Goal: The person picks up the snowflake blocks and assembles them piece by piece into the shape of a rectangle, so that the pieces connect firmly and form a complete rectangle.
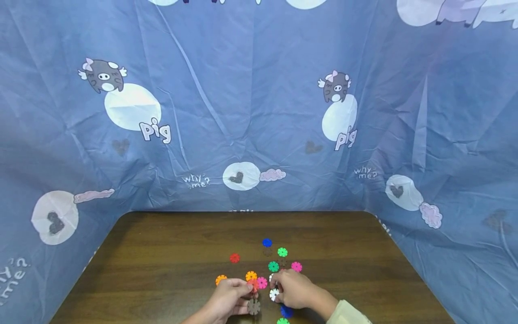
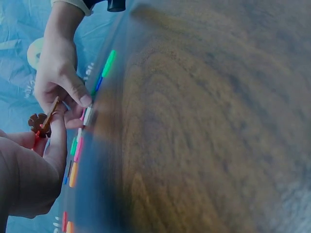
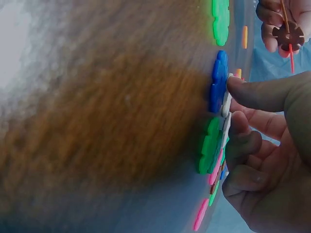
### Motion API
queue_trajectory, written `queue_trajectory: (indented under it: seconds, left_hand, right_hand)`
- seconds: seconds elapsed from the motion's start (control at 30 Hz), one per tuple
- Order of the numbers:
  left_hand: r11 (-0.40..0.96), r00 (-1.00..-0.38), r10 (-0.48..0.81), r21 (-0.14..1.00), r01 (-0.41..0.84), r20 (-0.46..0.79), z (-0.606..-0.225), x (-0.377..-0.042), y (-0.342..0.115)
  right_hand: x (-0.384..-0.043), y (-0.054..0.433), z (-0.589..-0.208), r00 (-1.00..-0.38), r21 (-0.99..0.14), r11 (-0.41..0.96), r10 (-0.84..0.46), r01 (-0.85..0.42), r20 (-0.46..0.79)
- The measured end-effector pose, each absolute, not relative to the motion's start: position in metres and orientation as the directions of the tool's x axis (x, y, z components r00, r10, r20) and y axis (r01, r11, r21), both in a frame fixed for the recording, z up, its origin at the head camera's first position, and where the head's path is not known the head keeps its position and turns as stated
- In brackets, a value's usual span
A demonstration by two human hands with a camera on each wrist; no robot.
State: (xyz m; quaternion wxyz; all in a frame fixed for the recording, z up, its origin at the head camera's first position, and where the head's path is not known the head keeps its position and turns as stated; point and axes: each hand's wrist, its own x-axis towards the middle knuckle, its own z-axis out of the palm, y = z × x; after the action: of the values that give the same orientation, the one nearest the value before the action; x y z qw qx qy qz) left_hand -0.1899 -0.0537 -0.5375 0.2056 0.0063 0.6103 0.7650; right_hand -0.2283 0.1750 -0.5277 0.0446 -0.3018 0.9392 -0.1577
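My left hand (image 1: 227,300) pinches a small joined piece of flower-shaped plastic interlocking discs above the table. An orange-red disc (image 1: 252,284) is at its top and a brown disc (image 1: 253,308) below. In the left wrist view, the brown disc (image 2: 38,123) stands crosswise to an edge-on orange-brown disc (image 2: 50,113). My right hand (image 1: 297,289) is low over the table, its thumb and forefinger at the edge of a white disc (image 1: 274,295). A second white disc (image 1: 271,278) is partly hidden behind the fingers. In the right wrist view, the thumb (image 3: 252,93) touches the white disc (image 3: 227,101).
Loose discs lie around the hands on the wooden table (image 1: 170,252): orange (image 1: 251,276), pink (image 1: 262,282), dark green (image 1: 273,266), bright green (image 1: 282,252), blue (image 1: 267,242) and red (image 1: 234,258). Another blue disc (image 1: 286,311) is near the front. A printed blue cloth (image 1: 259,112) encloses the table.
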Motion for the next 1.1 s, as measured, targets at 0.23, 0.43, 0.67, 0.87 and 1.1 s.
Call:
queue_trajectory:
  seconds: [0.23, 0.43, 0.67, 0.87, 1.1]
  left_hand:
    - [-0.164, -0.915, 0.323, 0.938, -0.306, -0.242, -0.537, -0.19, -0.054]
    - [-0.151, -0.913, 0.322, 0.938, -0.311, -0.251, -0.538, -0.19, -0.053]
    - [-0.141, -0.904, 0.323, 0.93, -0.339, -0.281, -0.536, -0.189, -0.052]
    - [-0.141, -0.902, 0.327, 0.929, -0.342, -0.282, -0.535, -0.189, -0.053]
    - [-0.147, -0.905, 0.333, 0.933, -0.328, -0.266, -0.535, -0.188, -0.052]
  right_hand:
    - [-0.229, 0.174, -0.527, -0.825, -0.324, 0.783, -0.565, -0.531, -0.015]
    - [-0.229, 0.174, -0.525, -0.817, -0.332, 0.775, -0.576, -0.537, -0.024]
    - [-0.232, 0.174, -0.527, -0.81, -0.361, 0.752, -0.587, -0.552, 0.016]
    - [-0.235, 0.173, -0.527, -0.796, -0.479, 0.69, -0.604, -0.543, 0.033]
    - [-0.242, 0.172, -0.521, -0.812, -0.719, 0.546, -0.582, -0.43, 0.043]
